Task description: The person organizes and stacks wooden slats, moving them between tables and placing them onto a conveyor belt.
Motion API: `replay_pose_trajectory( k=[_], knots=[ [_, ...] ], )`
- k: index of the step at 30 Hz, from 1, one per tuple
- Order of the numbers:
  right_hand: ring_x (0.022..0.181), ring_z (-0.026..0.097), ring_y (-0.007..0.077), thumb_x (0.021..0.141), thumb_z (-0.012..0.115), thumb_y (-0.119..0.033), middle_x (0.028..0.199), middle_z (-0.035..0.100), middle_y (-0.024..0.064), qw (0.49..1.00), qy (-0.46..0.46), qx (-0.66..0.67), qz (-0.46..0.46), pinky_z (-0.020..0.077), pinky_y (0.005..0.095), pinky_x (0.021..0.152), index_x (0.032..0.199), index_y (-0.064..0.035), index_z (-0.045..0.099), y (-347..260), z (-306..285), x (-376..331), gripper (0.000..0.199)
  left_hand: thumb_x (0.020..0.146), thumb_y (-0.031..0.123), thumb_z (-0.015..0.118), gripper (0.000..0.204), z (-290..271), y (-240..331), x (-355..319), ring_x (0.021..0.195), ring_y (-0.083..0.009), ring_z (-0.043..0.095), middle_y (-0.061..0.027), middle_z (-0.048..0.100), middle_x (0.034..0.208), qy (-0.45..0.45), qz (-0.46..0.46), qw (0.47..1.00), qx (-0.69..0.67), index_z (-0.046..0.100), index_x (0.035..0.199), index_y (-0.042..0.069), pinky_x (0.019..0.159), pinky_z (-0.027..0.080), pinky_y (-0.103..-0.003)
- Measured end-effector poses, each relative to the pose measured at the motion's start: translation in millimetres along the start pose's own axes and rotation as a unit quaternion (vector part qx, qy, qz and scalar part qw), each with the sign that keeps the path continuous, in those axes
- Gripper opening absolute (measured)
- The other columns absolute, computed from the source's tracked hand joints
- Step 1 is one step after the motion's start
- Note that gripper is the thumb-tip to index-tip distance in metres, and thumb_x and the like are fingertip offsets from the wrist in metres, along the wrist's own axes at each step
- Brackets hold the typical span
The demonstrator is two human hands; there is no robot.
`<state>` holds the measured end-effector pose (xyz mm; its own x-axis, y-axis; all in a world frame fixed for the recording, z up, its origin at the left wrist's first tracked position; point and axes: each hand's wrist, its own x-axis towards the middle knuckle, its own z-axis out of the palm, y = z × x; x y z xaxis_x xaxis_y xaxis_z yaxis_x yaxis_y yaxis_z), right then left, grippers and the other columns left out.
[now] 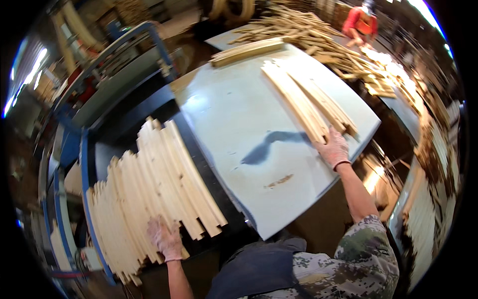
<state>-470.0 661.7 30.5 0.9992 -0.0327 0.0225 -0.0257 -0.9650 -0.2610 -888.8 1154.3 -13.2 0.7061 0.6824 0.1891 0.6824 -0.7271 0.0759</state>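
Note:
My left hand [166,238], in a pale work glove, lies with its fingers spread on a row of wooden strips [144,184]. These light strips sit side by side on the dark bed of a blue-framed machine, their ends uneven. My right hand [332,148], gloved too, grips the near end of a bundle of wooden strips [295,97] lying lengthwise on the pale metal tabletop [234,134]. Another pair of strips [326,103] lies close along that bundle's right side. The undersides of the right fingers are partly hidden.
A stack of strips [249,51] rests at the table's far edge. Beyond it spreads a large heap of loose strips [308,31]. A person in red [362,24] works at the far right. The machine's blue frame [158,47] stands at the left, and piled wood lines the right.

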Motion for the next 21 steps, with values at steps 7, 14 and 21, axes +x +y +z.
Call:
replay_pose_trajectory(
  k=[7,14,21],
  knots=[
    [0.132,0.059,0.0379,0.078,0.078,-0.049,0.140,0.061,0.0225,0.999,-0.045,-0.004,-0.001,0.0484,0.0442,0.112,0.156,-0.0071,0.046,-64,16,78,0.094,0.093,0.047,0.071,0.072,-9,6,-2,0.147,-0.0484,0.042,-0.0306,0.049,0.156,0.020,-0.004,1.000,-0.021,0.055,0.150,0.007,0.126,0.025,-0.058],
    [0.115,0.063,0.0393,0.079,0.073,-0.049,0.117,0.065,0.0231,0.995,0.004,0.005,-0.102,0.0525,0.0426,0.102,0.157,-0.0052,0.048,-141,57,8,0.093,0.092,0.046,0.071,0.073,-15,10,-2,0.150,-0.0457,0.040,-0.0298,0.046,0.159,0.005,-0.014,0.999,-0.032,0.054,0.152,0.008,0.127,0.023,-0.055],
    [0.115,0.062,0.0413,0.080,0.075,-0.058,0.120,0.064,0.0247,0.961,-0.104,0.029,-0.257,0.0517,0.0474,0.101,0.153,0.0009,0.046,-256,63,-124,0.098,0.094,0.054,0.065,0.076,-11,5,-3,0.153,-0.0440,0.037,-0.0277,0.044,0.162,0.005,-0.016,1.000,-0.019,0.052,0.155,0.010,0.129,0.019,-0.055]
  ],
)
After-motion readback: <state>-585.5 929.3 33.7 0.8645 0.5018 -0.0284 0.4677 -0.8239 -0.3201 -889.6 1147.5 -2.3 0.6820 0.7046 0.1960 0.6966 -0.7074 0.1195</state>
